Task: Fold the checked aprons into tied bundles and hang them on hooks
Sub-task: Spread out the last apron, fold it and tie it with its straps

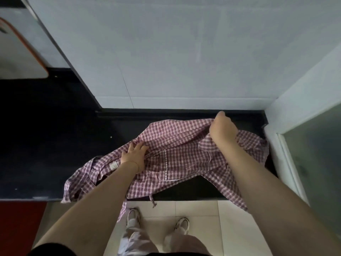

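From the head view, a pink checked apron (177,150) lies crumpled on the dark bench (55,145), near its right end; part of it hangs over the front edge. The left hand (133,157) presses flat on the cloth with fingers spread. The right hand (222,129) pinches the far edge of the apron; its fingertips are hidden behind the hand. One forearm covers part of the apron.

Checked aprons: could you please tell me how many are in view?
1: the checked apron lies spread on the dark counter, under both hands. Whether another lies beneath it cannot be told.
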A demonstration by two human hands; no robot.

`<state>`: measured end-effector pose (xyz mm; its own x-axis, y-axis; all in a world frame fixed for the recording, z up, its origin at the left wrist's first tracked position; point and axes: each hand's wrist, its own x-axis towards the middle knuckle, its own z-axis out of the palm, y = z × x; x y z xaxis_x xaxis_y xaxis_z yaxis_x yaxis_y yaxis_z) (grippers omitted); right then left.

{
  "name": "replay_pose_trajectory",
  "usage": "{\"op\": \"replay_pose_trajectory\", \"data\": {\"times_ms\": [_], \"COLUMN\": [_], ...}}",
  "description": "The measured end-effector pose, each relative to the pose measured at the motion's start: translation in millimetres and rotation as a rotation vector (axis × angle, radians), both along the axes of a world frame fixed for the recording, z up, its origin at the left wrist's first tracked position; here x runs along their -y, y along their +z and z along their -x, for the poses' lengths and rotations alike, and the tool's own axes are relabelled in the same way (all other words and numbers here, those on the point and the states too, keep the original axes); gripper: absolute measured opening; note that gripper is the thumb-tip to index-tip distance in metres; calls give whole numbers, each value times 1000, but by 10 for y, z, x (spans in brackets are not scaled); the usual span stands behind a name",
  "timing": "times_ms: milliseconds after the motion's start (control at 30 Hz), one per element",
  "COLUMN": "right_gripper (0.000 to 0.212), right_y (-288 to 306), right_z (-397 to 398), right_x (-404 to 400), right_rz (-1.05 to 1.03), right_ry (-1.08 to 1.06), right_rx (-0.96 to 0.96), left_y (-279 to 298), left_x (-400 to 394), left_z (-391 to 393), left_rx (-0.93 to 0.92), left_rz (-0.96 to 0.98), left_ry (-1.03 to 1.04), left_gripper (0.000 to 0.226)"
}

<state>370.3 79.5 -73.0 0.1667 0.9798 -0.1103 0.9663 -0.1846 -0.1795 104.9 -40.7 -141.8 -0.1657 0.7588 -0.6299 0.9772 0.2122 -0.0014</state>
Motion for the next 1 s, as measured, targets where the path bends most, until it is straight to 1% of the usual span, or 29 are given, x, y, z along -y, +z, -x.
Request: {"op": "replay_pose_trajectory", "data": {"times_ms": [67, 100, 133, 167, 233, 267, 300, 333, 367, 433, 467, 500, 533, 567, 600, 633, 667, 700, 733, 767, 800, 833, 867, 900, 933, 967, 1000], "right_gripper": [15, 13, 16, 25, 48, 48, 36, 21, 16, 19, 22, 27, 38, 61, 92, 115, 127, 129, 123, 110, 88, 62, 39, 26, 21, 20, 19], "right_y": [10, -3, -39, -79, -185, -235, -285, -277, -279, -258, -245, -244, -230, -224, -238, -289, -346, -436, -522, -583, -613, -606, -549, -483, -370, -258, -126], "right_z": [90, 130, 142, 149, 135, 113, 79, 55, 22, -31, -54, -74, -66, -49, -15, 14, 43, 70, 99, 118, 124, 117, 110, 83, 33, 2, -100], "right_x": [6, 21, 41, 65, 115, 138, 153, 168, 175, 154, 139, 126, 142, 178, 212, 248, 292, 336, 387, 423, 440, 421, 395, 345, 285, 201, 122], "right_rz": [-115, -132, -102, -33, 187, 281, 327, 345, 351, 349, 376, 409, 471, 531, 585, 614, 617, 597, 556, 511, 470, 431, 436, 480, 553, 621, 654], "right_ry": [51, 84, 114, 132, 146, 149, 139, 110, 82, 95, 116, 136, 143, 146, 135, 137, 146, 173, 197, 219, 224, 245, 270, 295, 313, 319, 295], "right_rx": [-25, -54, -86, -111, -50, 11, 39, 29, 12, -7, -49, -124, -201, -265, -284, -271, -225, -148, -48, 39, 82, 74, 32, -24, -71, -109, -125], "left_y": [66, 108, 154, 226, 350, 385, 412, 448, 470, 554, 617, 694, 769, 864, 946, 1010, 1062, 1085, 1066, 1025, 947, 857, 766, 666, 547, 435, 311], "left_x": [-65, -93, -112, -123, -143, -163, -182, -208, -225, -296, -335, -377, -430, -484, -553, -607, -648, -664, -647, -611, -559, -506, -452, -405, -361, -311, -274], "left_z": [100, 161, 201, 243, 300, 322, 339, 361, 371, 416, 432, 446, 451, 449, 443, 425, 398, 362, 337, 310, 269, 216, 145, 74, -19, -72, -180], "left_rx": [16, 33, 69, 106, 131, 131, 141, 171, 217, 327, 371, 405, 440, 503, 616, 762, 868, 893, 838, 728, 593, 490, 433, 411, 404, 390, 375], "left_rz": [-31, -70, -119, -174, -291, -340, -376, -403, -425, -490, -530, -588, -675, -781, -882, -957, -992, -984, -953, -920, -899, -867, -782, -638, -459, -265, -96], "left_ry": [85, 145, 218, 281, 352, 377, 421, 480, 551, 696, 766, 833, 911, 1005, 1081, 1109, 1077, 982, 860, 741, 629, 540, 467, 407, 349, 280, 210], "left_gripper": [51, 38, 31, 28, 27, 26, 27, 28, 29, 32, 33, 32, 31, 30, 31, 34, 40, 49, 59, 65, 63, 53, 36, 23, 20, 27, 45]}}
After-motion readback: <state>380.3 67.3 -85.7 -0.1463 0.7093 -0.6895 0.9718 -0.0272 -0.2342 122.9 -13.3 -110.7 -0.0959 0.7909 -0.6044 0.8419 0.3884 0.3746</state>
